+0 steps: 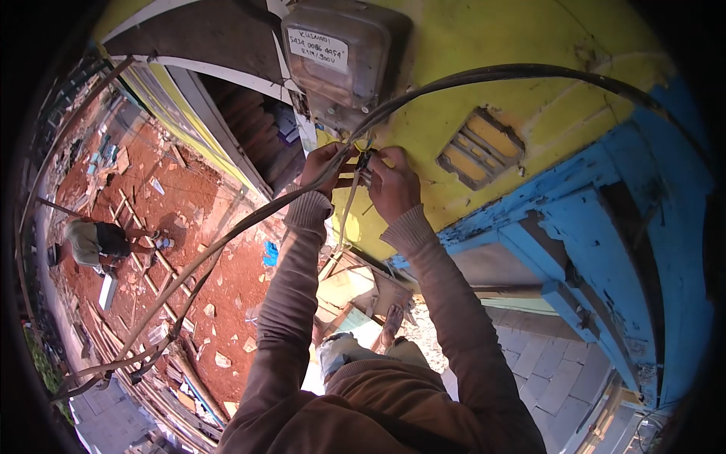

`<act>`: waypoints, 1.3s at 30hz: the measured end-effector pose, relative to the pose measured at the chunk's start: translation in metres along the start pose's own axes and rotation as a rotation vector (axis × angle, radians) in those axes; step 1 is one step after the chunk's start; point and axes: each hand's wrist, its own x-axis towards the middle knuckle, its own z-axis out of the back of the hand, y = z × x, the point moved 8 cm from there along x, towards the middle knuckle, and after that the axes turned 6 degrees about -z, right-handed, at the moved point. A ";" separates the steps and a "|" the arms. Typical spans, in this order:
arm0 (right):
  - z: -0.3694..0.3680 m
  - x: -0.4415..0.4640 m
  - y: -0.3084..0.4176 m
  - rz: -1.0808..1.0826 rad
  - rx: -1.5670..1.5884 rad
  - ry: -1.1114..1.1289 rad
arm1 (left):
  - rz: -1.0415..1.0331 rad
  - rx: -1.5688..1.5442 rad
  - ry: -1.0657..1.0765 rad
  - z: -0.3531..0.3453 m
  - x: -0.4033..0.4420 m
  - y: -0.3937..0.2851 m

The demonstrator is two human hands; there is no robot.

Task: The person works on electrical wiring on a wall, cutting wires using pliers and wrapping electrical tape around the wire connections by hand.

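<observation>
Both my hands are raised to the underside of a grey electricity meter box with a handwritten white label. My left hand is closed, its fingertips pinching thin wires below the box. Closed beside it, my right hand grips the same small bundle, where a dark piece shows between the fingertips; its kind is unclear. A pale cable hangs down from between my hands. Across the front of the box and over my left hand passes a thick black cable, partly hiding the fingers.
A vent is set in the yellow wall, with a blue wooden frame to the right. Far below left, another person bends over red soil near a bamboo ladder. Scattered boards and debris lie around.
</observation>
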 end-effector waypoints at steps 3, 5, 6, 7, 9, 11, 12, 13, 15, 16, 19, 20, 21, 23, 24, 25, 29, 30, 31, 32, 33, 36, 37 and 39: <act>-0.004 0.001 -0.005 0.005 0.038 0.040 | -0.022 0.036 0.010 0.002 0.006 0.004; -0.011 0.003 -0.015 0.014 0.056 0.075 | 0.022 0.056 0.013 0.009 0.011 0.008; -0.012 0.004 -0.018 0.007 0.160 0.080 | 0.069 0.076 0.017 0.011 0.011 0.011; -0.014 0.004 -0.022 -0.001 0.264 0.085 | 0.070 0.076 0.017 0.010 0.012 0.012; -0.020 0.002 -0.030 -0.071 0.399 0.141 | 0.066 0.024 0.009 0.009 0.013 0.013; -0.026 0.002 -0.035 -0.138 0.535 0.195 | 0.052 -0.030 0.037 0.007 0.011 0.013; -0.031 0.001 -0.037 -0.164 0.590 0.202 | 0.039 -0.083 0.064 0.006 0.012 0.015; -0.034 0.000 -0.039 -0.190 0.644 0.208 | 0.039 -0.083 0.064 0.010 0.014 0.020; -0.039 -0.002 -0.046 -0.298 0.706 0.266 | 0.000 -0.185 0.090 0.013 0.018 0.022; -0.040 -0.003 -0.047 -0.350 0.738 0.296 | 0.000 -0.185 0.090 0.012 0.017 0.022; -0.046 -0.008 -0.052 -0.557 0.885 0.403 | -0.012 -0.206 0.051 0.013 0.012 0.018; -0.045 -0.008 -0.050 -0.555 0.886 0.403 | -0.040 -0.213 0.031 0.012 0.011 0.015; -0.045 -0.008 -0.048 -0.571 0.915 0.406 | -0.067 -0.220 0.012 0.014 0.010 0.013; -0.043 -0.008 -0.045 -0.587 0.946 0.407 | -0.102 -0.225 -0.006 0.018 0.011 0.012; -0.044 -0.009 -0.045 -0.637 1.013 0.423 | -0.136 -0.230 -0.023 0.019 0.010 0.009; -0.046 -0.011 -0.045 -0.688 1.081 0.440 | -0.136 -0.229 -0.022 0.019 0.009 0.009; -0.047 -0.012 -0.042 -0.705 1.187 0.410 | -0.236 -0.242 -0.048 0.017 0.004 0.000; -0.046 -0.011 -0.041 -0.694 1.162 0.405 | -0.250 -0.239 -0.074 0.018 0.003 -0.001; -0.044 -0.010 -0.041 -0.684 1.135 0.400 | -0.249 -0.239 -0.073 0.016 0.002 0.000; -0.042 -0.011 -0.040 -0.685 1.135 0.399 | -0.270 -0.263 -0.081 0.015 0.001 -0.001; -0.040 -0.011 -0.041 -0.680 1.079 0.385 | -0.290 -0.288 -0.090 0.015 0.000 -0.001; -0.035 -0.012 -0.042 -0.665 0.973 0.319 | -0.280 -0.352 -0.098 0.018 -0.002 0.002; -0.032 -0.012 -0.044 -0.655 0.923 0.268 | -0.279 -0.353 -0.096 0.018 -0.002 0.001; -0.035 -0.014 -0.047 -0.606 0.881 0.251 | -0.203 -0.276 -0.126 0.019 -0.002 0.000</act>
